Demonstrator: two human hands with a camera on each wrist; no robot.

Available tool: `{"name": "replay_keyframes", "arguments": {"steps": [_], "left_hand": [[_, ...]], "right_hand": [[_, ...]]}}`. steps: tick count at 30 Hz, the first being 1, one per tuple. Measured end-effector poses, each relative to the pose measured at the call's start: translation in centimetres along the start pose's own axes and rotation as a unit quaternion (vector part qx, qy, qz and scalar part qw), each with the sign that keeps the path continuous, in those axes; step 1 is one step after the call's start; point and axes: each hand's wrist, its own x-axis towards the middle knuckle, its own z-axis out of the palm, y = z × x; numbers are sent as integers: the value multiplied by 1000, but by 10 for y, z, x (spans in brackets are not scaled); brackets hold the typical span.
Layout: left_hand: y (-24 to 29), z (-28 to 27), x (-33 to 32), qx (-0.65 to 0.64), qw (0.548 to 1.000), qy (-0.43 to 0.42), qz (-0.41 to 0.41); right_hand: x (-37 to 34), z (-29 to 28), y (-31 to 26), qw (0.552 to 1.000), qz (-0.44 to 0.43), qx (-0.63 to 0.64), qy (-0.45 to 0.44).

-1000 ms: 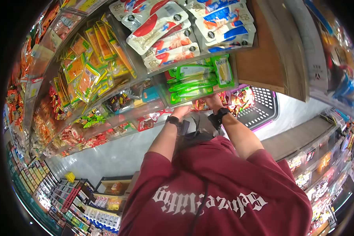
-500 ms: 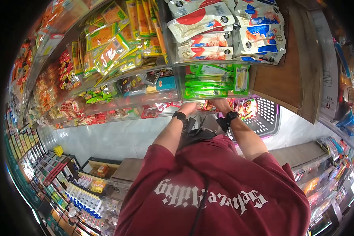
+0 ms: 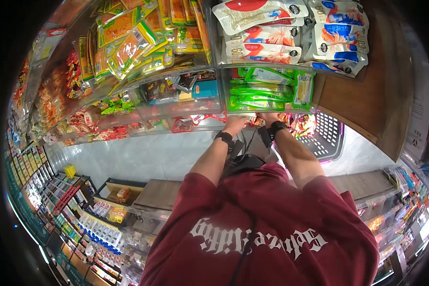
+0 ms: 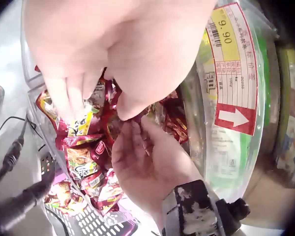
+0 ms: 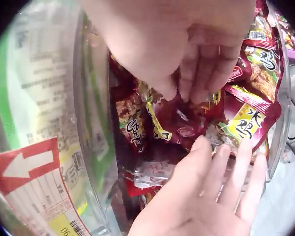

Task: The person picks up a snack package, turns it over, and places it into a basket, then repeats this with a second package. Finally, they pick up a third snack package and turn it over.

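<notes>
Both hands are at a clear bin of small dark red snack packets (image 5: 253, 115), below the green packs in the head view. My right hand (image 5: 157, 39) reaches in from above, its thumb and fingertips pinching a dark red snack packet (image 5: 187, 120). Facing it, my left hand (image 5: 196, 201) has its fingers stretched out over the packets near the bin's outer wall. In the left wrist view the left thumb comes close to the fingertips of the right hand (image 4: 147, 162). Their wrists carry black bands in the head view.
Green packs (image 3: 262, 90) fill the shelf bin directly above the hands, with white pouches (image 3: 264, 35) higher up. A dark perforated basket (image 3: 331, 136) holding red packets stands right of the hands. A price tag (image 4: 233, 69) is on the clear shelf front. Yellow packs (image 3: 133, 43) lie upper left.
In the head view the shelves have shifted to the right. Both hands stay at the bin under the green packs, and the left hand has come slightly closer to the right.
</notes>
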Motion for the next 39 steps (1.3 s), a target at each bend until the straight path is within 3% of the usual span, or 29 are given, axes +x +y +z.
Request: {"name": "replay_keyframes", "arguments": {"steps": [3, 5, 6, 9, 12, 14, 19, 23, 25, 27, 28, 31, 35, 36, 39], "left_hand": [[-4, -3, 1, -97, 995, -6, -23], [16, -9, -20, -27, 999, -23, 17], [30, -13, -35, 15, 999, -34, 36], [69, -16, -92, -7, 998, -51, 27], [53, -29, -99, 36, 995, -96, 3], [60, -33, -115, 92, 988, -123, 29], [86, -35, -161, 168, 972, -37, 157], [80, -43, -185, 157, 953, -23, 257], [86, -44, -216, 146, 955, -20, 259], [84, -47, -245, 156, 927, -7, 340], [77, -50, -256, 161, 911, 0, 379], [45, -68, -276, 119, 896, -25, 428], [2, -97, -328, 168, 859, 37, 482], [-10, -105, -344, 178, 850, 60, 492], [-41, -128, -393, 195, 831, 111, 509]], "right_hand": [[-13, -68, -62, 968, 43, 176, -176], [-21, -91, -72, 893, 144, 313, -288], [-37, -117, -109, 864, 180, 383, -275], [-60, -160, -134, 824, 206, 420, -321], [-79, -189, -148, 851, 185, 341, -355], [-92, -197, -156, 865, 155, 319, -355], [-116, -202, -190, 886, 103, 304, -333], [-143, -192, -216, 945, 12, 251, -207], [-160, -186, -228, 941, -16, 289, -174], [-177, -176, -239, 940, -52, 303, -148], [-186, -170, -249, 934, -97, 318, -132], [-214, -149, -267, 918, -113, 366, -106], [-262, -117, -303, 910, -158, 375, -80], [-276, -111, -314, 895, -150, 406, -109], [-313, -81, -339, 748, -104, 626, -194]]}}
